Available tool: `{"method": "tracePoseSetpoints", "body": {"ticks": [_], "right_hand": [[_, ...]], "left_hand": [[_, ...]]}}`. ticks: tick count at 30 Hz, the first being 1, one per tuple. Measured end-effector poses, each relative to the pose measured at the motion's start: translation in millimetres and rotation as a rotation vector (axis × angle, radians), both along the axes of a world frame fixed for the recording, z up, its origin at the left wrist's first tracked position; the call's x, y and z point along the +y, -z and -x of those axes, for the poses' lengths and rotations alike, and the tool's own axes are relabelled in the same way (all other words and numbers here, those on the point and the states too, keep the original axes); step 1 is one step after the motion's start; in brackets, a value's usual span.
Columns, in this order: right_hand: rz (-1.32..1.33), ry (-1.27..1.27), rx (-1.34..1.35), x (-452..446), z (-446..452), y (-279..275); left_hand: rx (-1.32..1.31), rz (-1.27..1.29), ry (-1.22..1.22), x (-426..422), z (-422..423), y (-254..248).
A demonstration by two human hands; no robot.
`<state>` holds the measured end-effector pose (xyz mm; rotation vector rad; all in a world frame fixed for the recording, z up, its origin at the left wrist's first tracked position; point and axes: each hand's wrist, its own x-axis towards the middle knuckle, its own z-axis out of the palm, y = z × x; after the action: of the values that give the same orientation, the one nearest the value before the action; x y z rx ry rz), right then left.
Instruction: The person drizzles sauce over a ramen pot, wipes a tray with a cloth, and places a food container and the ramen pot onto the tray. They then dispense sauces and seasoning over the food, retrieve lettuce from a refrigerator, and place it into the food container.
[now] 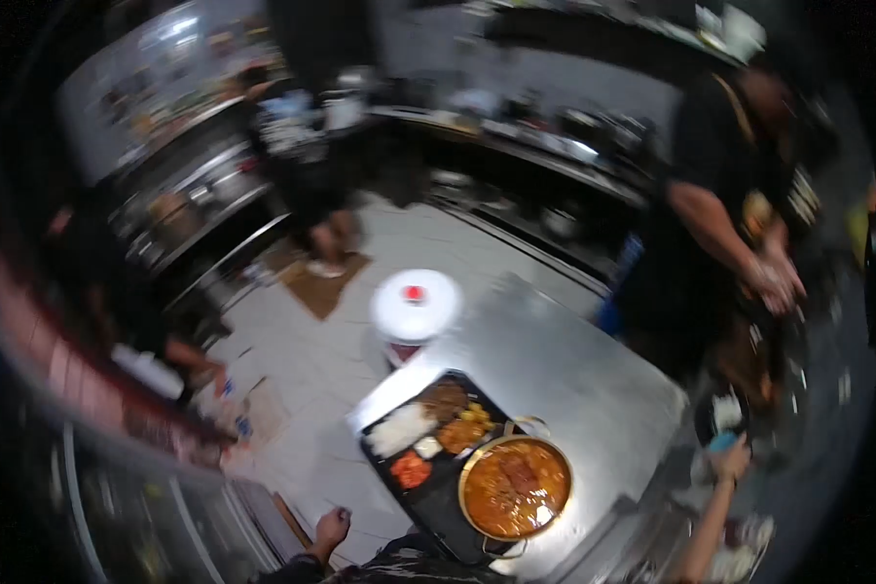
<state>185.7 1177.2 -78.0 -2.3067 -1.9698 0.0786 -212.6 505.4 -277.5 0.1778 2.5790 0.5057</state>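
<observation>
My left hand (pixel 333 527) is closed at the bottom left; a small dark thing shows at its fingers, too small to name. On the right, my right hand (pixel 731 459) is closed around a blurred teal object (pixel 722 442). Between them, a black tray (pixel 428 506) lies on the metal table (pixel 574 360), holding white rice (pixel 400 430), dark meat (pixel 445 400), yellow pieces (pixel 474 419) and red food (pixel 411 470). A gold two-handled pot (pixel 467 519) of orange-red stew (pixel 516 487) rests on the tray's right part.
A bucket with a white lid (pixel 416 304) stands beyond the table's left corner. One person (pixel 696 209) stands at the right; two others are at the left (pixel 117 282) and back left (pixel 307 175). Brown cardboard (pixel 316 290) lies on the floor. Counters (pixel 516 136) line the back.
</observation>
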Motion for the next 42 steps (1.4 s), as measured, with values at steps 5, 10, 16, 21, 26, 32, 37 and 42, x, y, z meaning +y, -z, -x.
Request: {"method": "tracePoseSetpoints", "body": {"ticks": [5, 10, 16, 21, 26, 32, 37, 42], "right_hand": [[0.048, -1.013, -0.001, -134.2, 150.3, -98.6], [-0.041, -2.134, 0.237, -364.7, 254.5, -152.3], [0.392, -2.674, 0.336, -625.5, 272.4, -134.8], [0.693, -3.016, 0.241, -811.8, 240.6, -122.7], [0.795, -3.313, 1.09, -1015.0, 209.3, -173.7], [0.437, -3.358, 1.266, -1259.3, 151.1, -198.1], [-0.054, -3.319, 1.264, -1305.2, 139.8, -190.5], [0.905, -3.432, 1.155, -1192.7, 135.8, -231.0]], "left_hand": [[0.164, -0.951, -0.062, 49.1, -49.8, -48.5], [0.457, -1.04, 0.37, 48.2, -108.1, -213.3], [0.795, -0.848, -0.269, -115.7, -187.7, -207.9], [0.836, -0.61, -0.692, -255.1, -288.1, -203.8], [0.9, -1.335, -0.912, -347.3, -381.8, -213.1], [1.484, -0.445, -0.958, -461.5, -457.0, -251.6], [1.576, -0.16, -0.998, -491.7, -473.3, -247.4], [1.247, -0.284, -1.154, -496.4, -473.2, -273.9]]}}
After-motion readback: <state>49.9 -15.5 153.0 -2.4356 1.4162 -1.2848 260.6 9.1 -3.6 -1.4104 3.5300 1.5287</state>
